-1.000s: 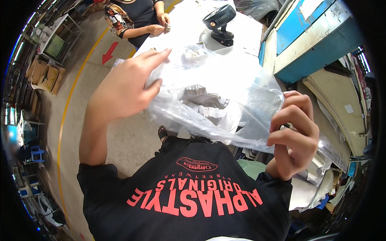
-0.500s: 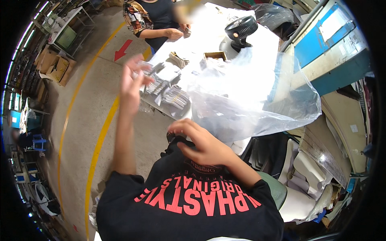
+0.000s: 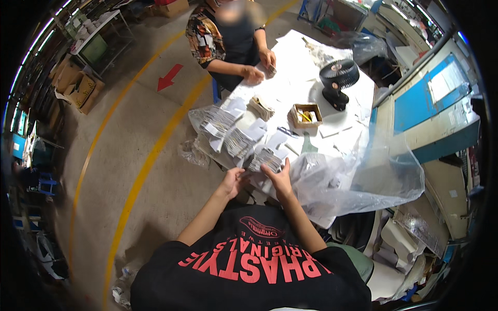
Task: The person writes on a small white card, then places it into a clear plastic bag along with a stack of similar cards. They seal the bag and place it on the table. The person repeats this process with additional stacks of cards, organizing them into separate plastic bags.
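Observation:
Both of my hands are at the near edge of a white table, by the closest stack of thin grey-white pieces (image 3: 265,159); their exact kind is too small to tell. My right hand (image 3: 280,181) grips the stack's near right side, thumb on the front and fingers partly hidden along the side. My left hand (image 3: 233,182) is at the stack's near left corner, fingers apart and holding nothing I can see. Two more stacks lie beyond: a middle stack (image 3: 239,142) and a far-left stack (image 3: 218,121). A beige bundle (image 3: 261,108) rests behind them.
Across the white table (image 3: 290,57), a person (image 3: 228,49) handles a small piece. A black fan (image 3: 339,83) and a small box (image 3: 306,116) with yellow items stand on it. Clear plastic sheeting (image 3: 384,181) drapes the right side. Blue-and-white cabinets (image 3: 430,98) are at the right.
My raised left hand has come down beside the near stack. My right hand has moved from in front of my chest forward to that stack. The view has shifted, showing more of the table.

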Motion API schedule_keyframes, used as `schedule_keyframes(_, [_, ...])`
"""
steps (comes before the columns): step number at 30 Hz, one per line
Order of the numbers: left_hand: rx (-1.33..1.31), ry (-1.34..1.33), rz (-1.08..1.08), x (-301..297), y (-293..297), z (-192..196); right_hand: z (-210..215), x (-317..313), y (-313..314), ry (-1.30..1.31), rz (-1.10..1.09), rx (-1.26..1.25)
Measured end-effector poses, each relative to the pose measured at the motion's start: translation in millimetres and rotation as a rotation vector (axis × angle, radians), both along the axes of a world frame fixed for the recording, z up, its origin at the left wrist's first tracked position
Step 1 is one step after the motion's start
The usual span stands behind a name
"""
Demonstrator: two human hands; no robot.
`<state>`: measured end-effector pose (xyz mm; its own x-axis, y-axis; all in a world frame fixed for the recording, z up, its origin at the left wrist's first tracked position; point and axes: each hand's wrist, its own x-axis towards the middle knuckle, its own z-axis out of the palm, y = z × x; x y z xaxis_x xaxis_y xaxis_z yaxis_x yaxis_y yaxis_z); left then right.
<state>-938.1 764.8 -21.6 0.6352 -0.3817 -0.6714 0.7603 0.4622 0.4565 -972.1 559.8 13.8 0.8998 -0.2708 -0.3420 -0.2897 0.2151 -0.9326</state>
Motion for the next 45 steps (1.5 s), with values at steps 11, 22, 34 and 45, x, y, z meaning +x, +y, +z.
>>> schedule_keyframes(11, [0.134,-0.16,-0.421,9.1,13.6,-26.6,17.7,1.3,22.5,0.069,-0.01,0.271])
schedule_keyframes(22, [0.199,-0.647,-0.945,4.8,-1.8,-6.9,-13.5,-44.7,-10.3,-0.236,-0.147,0.435])
schedule_keyframes(34, [0.117,-1.198,-0.664,7.1,55.6,157.3,68.4,-31.8,13.9,-0.195,-0.215,0.392])
schedule_keyframes(45, [0.42,-1.278,-0.042,-29.2,46.2,209.9,95.5,-14.9,20.6,-0.298,-0.028,0.524])
